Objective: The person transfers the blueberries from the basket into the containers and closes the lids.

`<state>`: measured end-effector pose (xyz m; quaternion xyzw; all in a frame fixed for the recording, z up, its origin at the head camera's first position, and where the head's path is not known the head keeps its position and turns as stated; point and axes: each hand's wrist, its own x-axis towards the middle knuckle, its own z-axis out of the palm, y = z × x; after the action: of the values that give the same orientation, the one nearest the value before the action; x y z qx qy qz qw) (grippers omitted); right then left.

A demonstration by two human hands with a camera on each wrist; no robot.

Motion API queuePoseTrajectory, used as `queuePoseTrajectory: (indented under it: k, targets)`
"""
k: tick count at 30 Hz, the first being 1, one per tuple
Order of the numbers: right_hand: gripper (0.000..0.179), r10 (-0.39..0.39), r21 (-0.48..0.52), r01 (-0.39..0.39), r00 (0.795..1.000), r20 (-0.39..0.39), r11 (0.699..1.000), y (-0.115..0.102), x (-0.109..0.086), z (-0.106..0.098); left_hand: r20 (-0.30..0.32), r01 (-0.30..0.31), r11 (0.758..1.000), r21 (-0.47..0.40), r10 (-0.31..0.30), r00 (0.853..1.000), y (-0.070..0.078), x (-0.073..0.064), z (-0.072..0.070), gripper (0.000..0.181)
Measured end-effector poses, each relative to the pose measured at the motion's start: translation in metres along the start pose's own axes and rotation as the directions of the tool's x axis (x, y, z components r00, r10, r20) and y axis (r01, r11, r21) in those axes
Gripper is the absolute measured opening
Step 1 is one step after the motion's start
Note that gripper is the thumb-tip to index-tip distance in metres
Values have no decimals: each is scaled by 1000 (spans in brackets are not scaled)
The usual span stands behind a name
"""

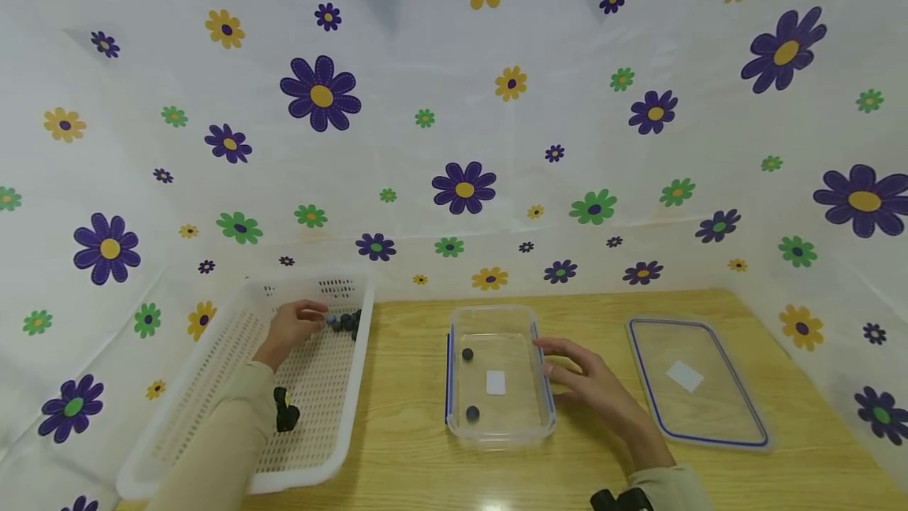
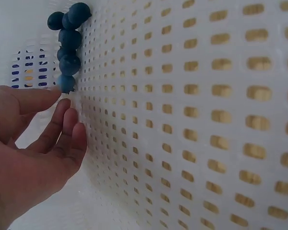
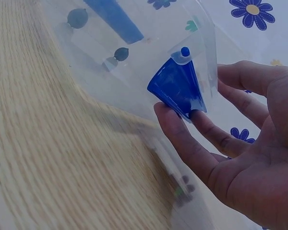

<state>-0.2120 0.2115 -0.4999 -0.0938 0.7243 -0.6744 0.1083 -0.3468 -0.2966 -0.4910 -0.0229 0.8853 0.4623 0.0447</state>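
Note:
Inside a white perforated plastic basket (image 1: 305, 448), my left hand (image 1: 287, 330) reaches toward a cluster of blueberries (image 2: 70, 64) along the wall. In the left wrist view its fingertips are right at the nearest, lighter berry (image 2: 66, 83), with loosely bent fingers below it. My right hand (image 1: 599, 393) touches the right side of a clear plastic container (image 1: 500, 441), its fingers extended. The right wrist view shows fingertips at the container's blue latch (image 3: 177, 86). Two blueberries lie apart in the container, one toward the back (image 1: 467, 354), another toward the front (image 1: 473, 414).
A clear lid with a blue seal (image 1: 677, 341) lies flat on the wooden table (image 1: 404, 416), right of the container. A white sheet with printed flowers (image 1: 397, 140) rises behind and at the sides. The basket's raised rim surrounds the left hand.

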Motion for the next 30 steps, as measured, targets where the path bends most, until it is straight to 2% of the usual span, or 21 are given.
queuePoseTrajectory:
  k: [6,14,16,21,25,30]
  targets:
    - [52,1,-6,-1,1000,5,1000,0,-1,-1,34,-13,1000,-14,13,999,-2,4,5,37]
    - [49,-12,-35,11,1000,-9,999,1,-2,-1,18,-19,999,40,18,1000,0,6,10,31]
    - [49,-12,-39,11,1000,-11,999,3,-2,0,23,-26,998,52,25,999,-1,6,10,29]
    - [50,-10,-42,9,1000,-12,999,3,-4,3,22,-1,997,76,-1,1000,0,3,3,29]
    - [51,-10,-37,9,1000,-13,999,2,-4,5,24,11,1000,13,-11,1000,7,0,-5,30]
    - [51,-23,-28,22,1000,-8,999,3,-6,6,27,-9,998,-58,11,1000,22,-5,-11,33]
